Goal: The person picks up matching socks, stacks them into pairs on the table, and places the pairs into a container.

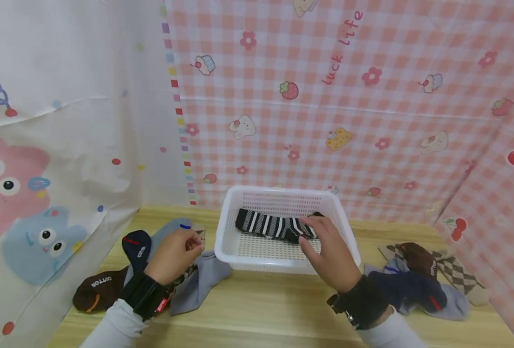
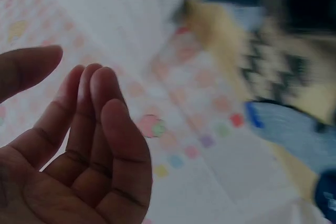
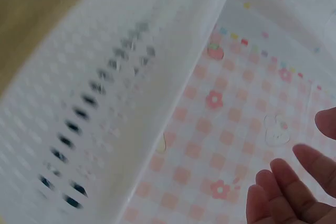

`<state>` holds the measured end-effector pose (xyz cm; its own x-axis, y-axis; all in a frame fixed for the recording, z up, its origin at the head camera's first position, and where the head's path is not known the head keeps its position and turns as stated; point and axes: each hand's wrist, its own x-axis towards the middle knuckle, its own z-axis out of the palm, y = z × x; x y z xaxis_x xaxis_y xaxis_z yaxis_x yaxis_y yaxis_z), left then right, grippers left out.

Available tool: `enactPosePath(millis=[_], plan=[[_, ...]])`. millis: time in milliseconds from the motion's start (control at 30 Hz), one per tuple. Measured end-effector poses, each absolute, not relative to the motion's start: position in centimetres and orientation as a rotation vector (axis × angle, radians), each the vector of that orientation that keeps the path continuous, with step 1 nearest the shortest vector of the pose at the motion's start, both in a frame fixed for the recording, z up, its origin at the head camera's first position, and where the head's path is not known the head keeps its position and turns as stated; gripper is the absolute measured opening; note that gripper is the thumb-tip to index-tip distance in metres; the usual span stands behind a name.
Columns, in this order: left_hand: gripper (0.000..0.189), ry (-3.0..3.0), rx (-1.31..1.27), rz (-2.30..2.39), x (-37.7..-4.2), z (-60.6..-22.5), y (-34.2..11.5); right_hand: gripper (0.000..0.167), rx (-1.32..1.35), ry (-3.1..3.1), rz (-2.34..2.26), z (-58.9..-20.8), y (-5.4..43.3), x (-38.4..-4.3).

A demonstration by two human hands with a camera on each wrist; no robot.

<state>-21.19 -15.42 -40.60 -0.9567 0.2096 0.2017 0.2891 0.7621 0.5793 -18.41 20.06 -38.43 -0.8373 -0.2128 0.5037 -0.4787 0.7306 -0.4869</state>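
Black-and-white striped socks lie inside a white plastic basket. Over the basket's right side is my right hand, thumb and fingers spread apart, close to the right end of the striped socks. In the right wrist view that hand has nothing between its fingers. My left hand hovers over the left group of socks, its fingers loosely bent. The left wrist view shows a gap between this hand's thumb and fingers, with nothing held. Whether the right fingertips touch the striped socks, I cannot tell.
On the left lie a brown sock, a navy sock and a grey sock. To the right are another navy sock, a brown sock and a checkered sock. Patterned cloth hangs behind the wooden table.
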Motion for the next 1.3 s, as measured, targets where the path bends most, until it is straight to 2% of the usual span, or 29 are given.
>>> enactPosePath(millis=[167, 333, 667, 1000, 1300], plan=[[0.010, -2.968, -0.255, -0.900, -19.1, -42.6, -17.1, 0.034, 0.604, -2.451, 0.912, -40.2, 19.5, -16.1], [0.015, -3.063, -0.129, -0.799, -17.9, -44.1, -18.0, 0.030, 0.668, -2.420, 0.974, -41.9, 18.8, -14.9], [0.013, -3.106, -0.127, -0.666, -17.2, -45.5, -18.2, 0.030, 0.713, -2.415, 1.077, -44.0, 17.6, -13.8], [0.008, -2.915, -0.138, -0.722, -16.3, -44.1, -18.3, 0.028, 0.771, -2.398, 1.127, -44.6, 17.1, -13.9], [0.009, -2.665, -0.230, -0.811, -15.1, -41.3, -16.2, 0.028, 0.756, -2.420, 1.267, -44.2, 17.1, -13.5]])
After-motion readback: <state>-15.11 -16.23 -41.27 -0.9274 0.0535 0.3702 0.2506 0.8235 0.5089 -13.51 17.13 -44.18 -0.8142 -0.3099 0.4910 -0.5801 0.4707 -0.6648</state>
